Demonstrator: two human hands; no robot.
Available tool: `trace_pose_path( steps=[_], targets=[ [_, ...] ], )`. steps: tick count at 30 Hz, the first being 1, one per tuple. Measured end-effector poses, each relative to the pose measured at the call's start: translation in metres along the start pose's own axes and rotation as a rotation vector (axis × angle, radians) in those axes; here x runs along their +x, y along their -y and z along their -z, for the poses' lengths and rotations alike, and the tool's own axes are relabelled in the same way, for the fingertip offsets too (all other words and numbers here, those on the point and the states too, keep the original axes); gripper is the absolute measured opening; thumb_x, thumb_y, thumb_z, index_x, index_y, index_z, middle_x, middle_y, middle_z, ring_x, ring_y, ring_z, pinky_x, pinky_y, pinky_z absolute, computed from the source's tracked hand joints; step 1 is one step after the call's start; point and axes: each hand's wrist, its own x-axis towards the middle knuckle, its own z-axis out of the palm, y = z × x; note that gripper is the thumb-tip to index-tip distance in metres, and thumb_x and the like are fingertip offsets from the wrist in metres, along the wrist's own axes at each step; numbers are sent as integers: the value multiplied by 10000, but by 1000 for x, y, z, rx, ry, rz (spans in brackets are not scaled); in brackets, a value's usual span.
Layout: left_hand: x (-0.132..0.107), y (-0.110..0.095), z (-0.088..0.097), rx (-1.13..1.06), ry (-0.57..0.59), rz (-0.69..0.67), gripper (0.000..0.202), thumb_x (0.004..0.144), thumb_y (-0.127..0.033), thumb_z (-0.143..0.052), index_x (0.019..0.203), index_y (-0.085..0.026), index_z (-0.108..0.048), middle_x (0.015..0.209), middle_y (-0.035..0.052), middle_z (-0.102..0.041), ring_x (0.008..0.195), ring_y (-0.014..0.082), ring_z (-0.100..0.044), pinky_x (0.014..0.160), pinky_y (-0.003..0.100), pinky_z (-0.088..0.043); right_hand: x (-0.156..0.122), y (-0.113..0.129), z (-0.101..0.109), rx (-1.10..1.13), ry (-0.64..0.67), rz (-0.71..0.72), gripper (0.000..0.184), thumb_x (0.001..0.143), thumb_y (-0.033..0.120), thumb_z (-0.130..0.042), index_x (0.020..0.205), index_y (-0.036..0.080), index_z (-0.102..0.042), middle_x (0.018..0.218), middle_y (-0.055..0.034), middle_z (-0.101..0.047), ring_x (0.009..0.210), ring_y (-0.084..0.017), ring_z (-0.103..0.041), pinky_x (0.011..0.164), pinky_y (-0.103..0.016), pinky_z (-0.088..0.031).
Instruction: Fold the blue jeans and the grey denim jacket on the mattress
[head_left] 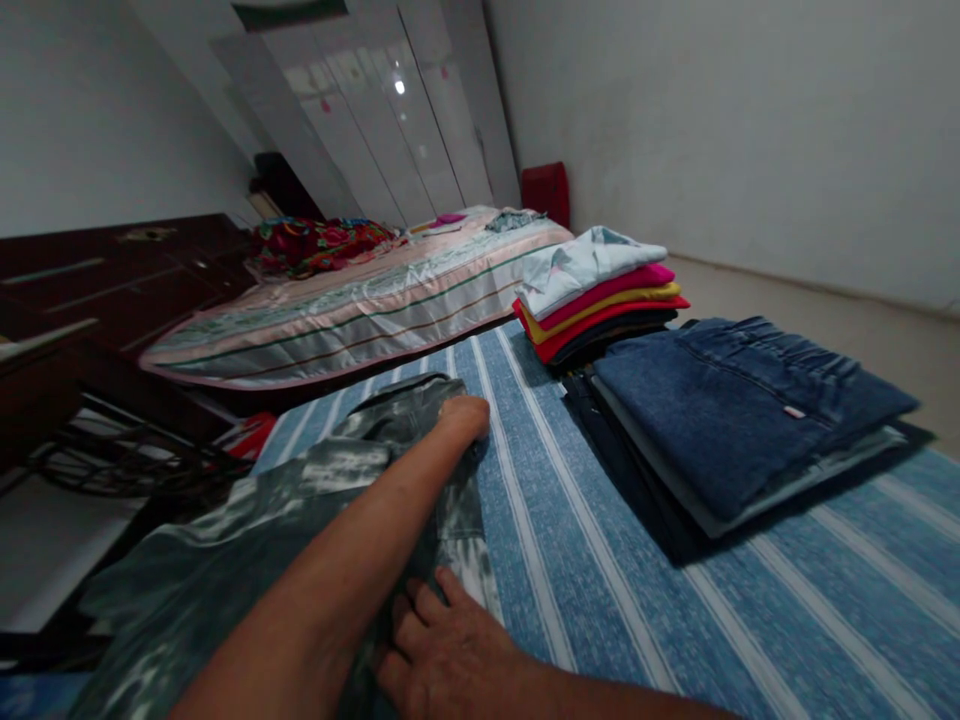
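What look like mottled grey-green trousers (300, 500) lie spread on the blue-and-white striped bedding (555, 500). Reaching across them, my left hand (463, 418) is closed on their far right edge, near a dark curved opening like a waistband. My right hand (450, 645) rests nearer to me on the same garment, palm down with its fingers spread over the edge. Part of the cloth is hidden under my left forearm. To the right, folded blue jeans (750, 400) top a pile of dark and grey folded garments.
Behind the jeans stands a stack of folded coloured clothes (600, 285), white on top. Farther back is a bed with a satiny striped cover (420, 310) and a red floral cloth (315, 245). A wardrobe (375, 110) and a red case (546, 195) stand beyond; dark wooden furniture (112, 270) is left.
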Motion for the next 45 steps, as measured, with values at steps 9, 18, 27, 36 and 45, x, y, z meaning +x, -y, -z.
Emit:
trace_pose_path(
  steps=[9,18,27,36,45],
  targets=[
    [-15,25,15,18,1,-38,577,642,-174,-643,1218,-209,-618,1125,137,-683,1051,322,-624,879,396,-500,-1,1,-2,-3,-12,-13,629,863,609,-433,1220,102,-542,1305,-192,-505,1271,-336,-395,1067,-535,-282],
    [-78,107,-16,-901,-391,296,432,632,-206,-468,1002,-180,-689,722,6,-678,632,164,-631,583,259,-535,-1,5,-2,64,0,-23,639,830,583,-510,1212,73,-550,1332,-231,-487,1272,-356,-411,1059,-558,-286],
    [-93,101,-24,-1280,-459,451,427,600,-249,-504,991,-147,-644,519,-54,-519,449,112,-510,441,224,-459,-2,7,-12,23,-72,-12,603,877,570,-436,1210,79,-543,1320,-212,-502,1272,-350,-413,1057,-548,-302],
    [-80,100,-28,-984,-515,340,477,615,-448,-676,991,-156,-656,640,-26,-591,573,151,-570,516,242,-460,5,6,-18,-18,-31,6,543,910,527,-416,1199,92,-562,1312,-217,-511,1263,-362,-426,1040,-570,-320],
    [-52,58,-22,-189,-245,5,414,880,-385,-477,1244,-206,-562,1057,59,-690,952,215,-641,808,297,-477,2,5,-16,13,-22,16,587,895,549,-437,1238,83,-534,1330,-218,-498,1281,-356,-406,1039,-574,-326]
  ],
)
